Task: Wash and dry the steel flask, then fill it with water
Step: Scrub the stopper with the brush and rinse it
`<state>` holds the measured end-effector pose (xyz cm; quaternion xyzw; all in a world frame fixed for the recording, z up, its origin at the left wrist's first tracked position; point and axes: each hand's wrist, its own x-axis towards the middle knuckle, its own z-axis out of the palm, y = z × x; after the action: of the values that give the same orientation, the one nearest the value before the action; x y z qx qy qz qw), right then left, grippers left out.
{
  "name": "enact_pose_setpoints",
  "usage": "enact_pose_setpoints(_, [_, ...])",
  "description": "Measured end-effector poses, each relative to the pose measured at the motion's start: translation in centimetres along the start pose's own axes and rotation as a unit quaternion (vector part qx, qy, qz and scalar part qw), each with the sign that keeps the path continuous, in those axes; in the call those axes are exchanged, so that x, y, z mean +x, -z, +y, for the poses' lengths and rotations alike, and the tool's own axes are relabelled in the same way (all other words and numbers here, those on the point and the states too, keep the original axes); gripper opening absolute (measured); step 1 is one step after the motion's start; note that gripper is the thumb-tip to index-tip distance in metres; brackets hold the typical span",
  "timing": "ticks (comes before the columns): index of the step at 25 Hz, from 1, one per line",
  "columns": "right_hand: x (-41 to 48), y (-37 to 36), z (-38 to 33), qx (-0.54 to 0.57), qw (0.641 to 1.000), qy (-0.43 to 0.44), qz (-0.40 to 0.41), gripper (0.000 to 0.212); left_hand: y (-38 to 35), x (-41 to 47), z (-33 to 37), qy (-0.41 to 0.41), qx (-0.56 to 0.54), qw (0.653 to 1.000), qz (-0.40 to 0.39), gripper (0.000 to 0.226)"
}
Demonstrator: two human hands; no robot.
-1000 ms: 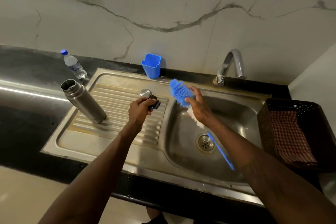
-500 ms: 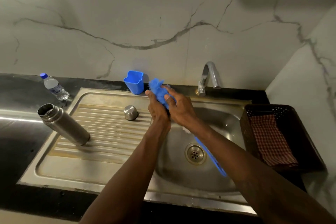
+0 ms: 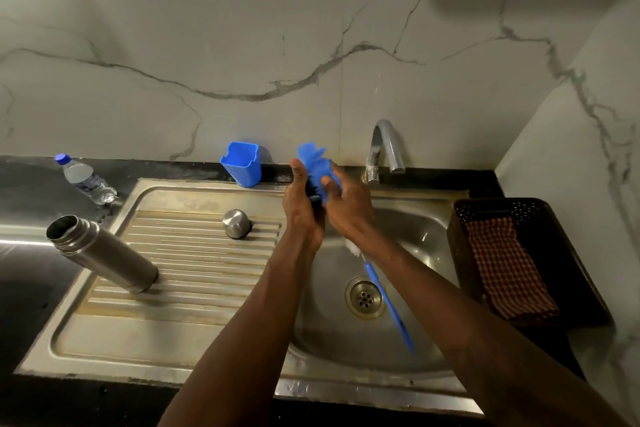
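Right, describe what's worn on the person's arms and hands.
Nothing worn shows: the left hand and right hand are ungloved, with no rings, watch or bracelet visible; the left forearm and right forearm are bare, with no sleeve in frame.

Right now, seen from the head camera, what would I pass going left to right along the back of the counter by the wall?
Plastic water bottle → blue plastic cup → blue bottle brush → steel tap → dark basket holding a checked cloth.
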<state>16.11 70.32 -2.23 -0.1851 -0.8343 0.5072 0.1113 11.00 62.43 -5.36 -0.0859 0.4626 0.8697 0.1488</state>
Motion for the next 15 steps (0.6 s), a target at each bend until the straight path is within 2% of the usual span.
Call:
enact_pose_setpoints(3, [-0.3, -0.2, 0.5, -0.007, 1.000, 0.003, 0.009, 0.049, -0.2, -0.2, 0.4, 0.046, -0.016, 0.998, 0.050, 0.091])
enact_pose_setpoints(5, [-0.1, -0.4, 0.5, -0.012, 0.999, -0.022, 0.031, 0.048, -1.0, -0.3, 0.2, 0.069, 0.006, 0.994, 0.082, 0.076])
enact_pose_setpoints(7, [-0.2, -1.0, 0.2, -0.029, 0.999, 0.020, 0.022, 0.046, -1.7, -0.5, 0.2, 0.074, 0.013, 0.995, 0.069, 0.053])
enact_pose_setpoints(8, [-0.4, -1.0, 0.1, -0.038, 0.999, 0.036, 0.010, 0.045, -1.9, -0.6, 0.1, 0.092, -0.004, 0.993, 0.070, 0.054])
enact_pose_setpoints(10, [0.0, -0.4, -0.4, -0.034, 0.999, 0.017, 0.003, 0.046, -2.4, -0.7, 0.6, 0.112, -0.058, 0.991, 0.034, 0.063])
enact_pose_setpoints(13, [0.7, 0.4, -0.3, -0.021, 0.998, -0.034, 0.044, 0.047, -2.8, -0.7, 1.0, 0.090, -0.085, 0.989, -0.081, 0.061])
enact_pose_setpoints(15, [0.1, 0.3, -0.3, -0.027, 0.999, 0.006, 0.027, 0.047, -2.7, -0.1, 0.9, 0.076, -0.086, 0.990, -0.087, 0.049])
